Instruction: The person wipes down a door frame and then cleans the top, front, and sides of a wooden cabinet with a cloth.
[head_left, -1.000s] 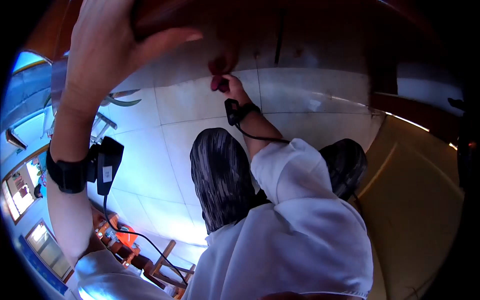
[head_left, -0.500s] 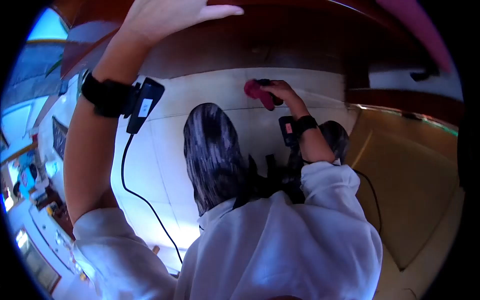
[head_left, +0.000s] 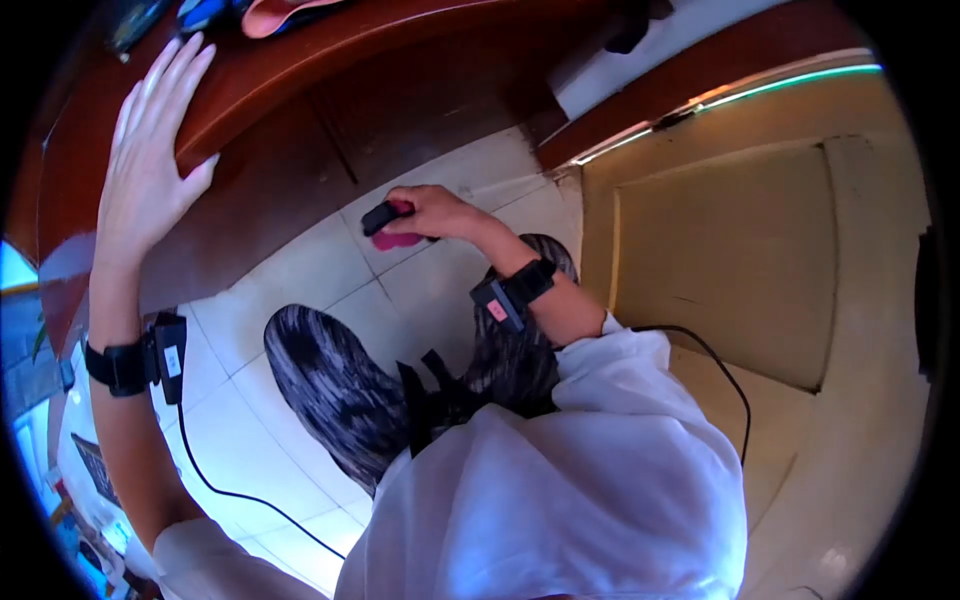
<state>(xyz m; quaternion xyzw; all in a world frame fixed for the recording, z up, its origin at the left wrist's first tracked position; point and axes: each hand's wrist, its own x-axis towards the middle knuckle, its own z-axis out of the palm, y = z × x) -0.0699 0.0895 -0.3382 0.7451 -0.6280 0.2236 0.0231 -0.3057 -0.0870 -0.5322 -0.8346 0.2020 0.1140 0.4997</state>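
Observation:
My left hand (head_left: 150,165) lies with fingers stretched and thumb apart along the edge of a dark red wooden top (head_left: 290,75), holding nothing. Low over the tiled floor, my right hand (head_left: 436,212) is closed round a small pink-and-black thing (head_left: 397,240) that looks like a sandal or slipper. My fingers cover part of it, so its exact kind is unclear. On the wooden top, beyond my left fingertips, are an orange-pink item (head_left: 270,18) shaped like a shoe or insole and a blue item (head_left: 203,10).
Pale floor tiles (head_left: 330,270) lie between my knees and the wooden front. A yellowish panelled door (head_left: 730,240) stands at the right. Black cables (head_left: 250,497) run from the black devices strapped to both wrists.
The view has turned toward the door at the right. My left hand now lies farther along the wooden top's edge. My right hand still grips the pink-and-black thing, turned differently.

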